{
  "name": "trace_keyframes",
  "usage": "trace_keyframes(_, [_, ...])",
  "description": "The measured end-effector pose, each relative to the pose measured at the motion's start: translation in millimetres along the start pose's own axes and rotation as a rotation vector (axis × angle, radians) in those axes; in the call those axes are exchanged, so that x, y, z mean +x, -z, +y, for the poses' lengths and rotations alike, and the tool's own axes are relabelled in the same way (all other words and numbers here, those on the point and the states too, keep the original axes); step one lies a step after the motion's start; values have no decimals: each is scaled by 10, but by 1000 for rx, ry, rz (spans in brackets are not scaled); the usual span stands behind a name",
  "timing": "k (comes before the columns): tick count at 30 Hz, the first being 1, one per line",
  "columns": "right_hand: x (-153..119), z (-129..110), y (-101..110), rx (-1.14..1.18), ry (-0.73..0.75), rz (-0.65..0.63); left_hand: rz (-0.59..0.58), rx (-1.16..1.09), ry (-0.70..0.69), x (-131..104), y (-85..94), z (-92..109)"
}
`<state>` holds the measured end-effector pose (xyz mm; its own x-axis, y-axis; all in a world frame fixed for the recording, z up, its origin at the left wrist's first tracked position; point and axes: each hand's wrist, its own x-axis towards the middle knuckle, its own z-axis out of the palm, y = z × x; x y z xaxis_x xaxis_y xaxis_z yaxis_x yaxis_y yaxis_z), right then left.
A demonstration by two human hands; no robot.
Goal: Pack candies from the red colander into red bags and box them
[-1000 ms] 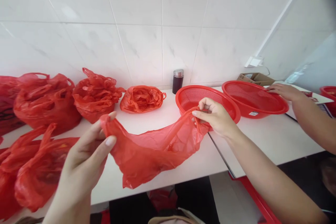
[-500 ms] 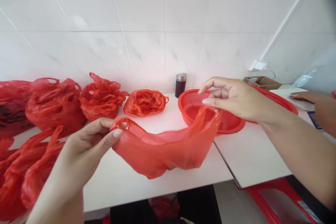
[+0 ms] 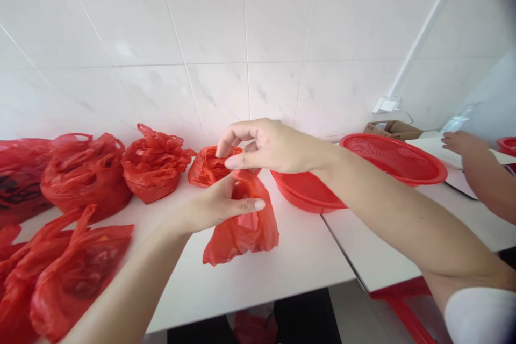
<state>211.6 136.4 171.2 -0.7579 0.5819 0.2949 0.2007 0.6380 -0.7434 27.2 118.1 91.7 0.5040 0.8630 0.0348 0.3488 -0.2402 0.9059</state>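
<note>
A thin red plastic bag (image 3: 250,234) hangs folded over on itself above the front of the white table. My left hand (image 3: 221,204) is at its upper part, thumb stretched across the front and the other fingers hidden behind the plastic. Just above, my right hand (image 3: 274,148) is bent over the bag's top end, which its lower fingers hold; the index finger and thumb stay apart. Behind my hands lies a flattened red bag bundle (image 3: 205,169), partly covered. A red plastic basket (image 3: 308,201) sits under my right forearm.
Several bulging red bags, such as a tall stuffed one (image 3: 84,183) and a smaller one (image 3: 151,166), line the left side. To the right are a red mesh basket (image 3: 395,158), a cardboard box (image 3: 391,129) and another person's hand (image 3: 463,142). A seam (image 3: 342,250) divides the tables.
My hands have come together from opposite sides. The bag, stretched wide between them before, now hangs folded below them. The other person's hand has shifted slightly.
</note>
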Motion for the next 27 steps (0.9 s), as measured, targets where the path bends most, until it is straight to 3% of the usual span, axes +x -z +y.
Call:
trace_keyframes(4, [44,104,-177,-52,72,153,119,-84,129,44,-53,2])
trace_keyframes(6, [-11,268,-201,-122,33,231,182,-194,184,44,-41,-40])
trace_keyframes(9, [-126,540,-236,-138,-105,193,255,-297,208,51,-12,-129])
trace_keyframes(11, [-219,612,-303,-103,-166,212,248,-330,193,64,0,-178])
trace_keyframes(14, [-388,474,-473,7,-122,300,156,-331,77,69,21,-200])
trace_keyframes(17, [-537,266,-635,43,-39,159,41,-224,-48,35,66,-162])
trace_keyframes(19, [-562,263,-685,9,-10,206,-3,-87,-79,-1,95,-126])
trace_keyframes(22, [-469,521,-690,90,-18,480,0,109,-107,-45,95,-99])
trace_keyframes(25, [-326,877,-709,248,-140,406,-13,237,-95,-64,27,-127])
trace_keyframes(27, [-266,1041,-757,336,-204,320,93,346,-74,-60,-45,-180])
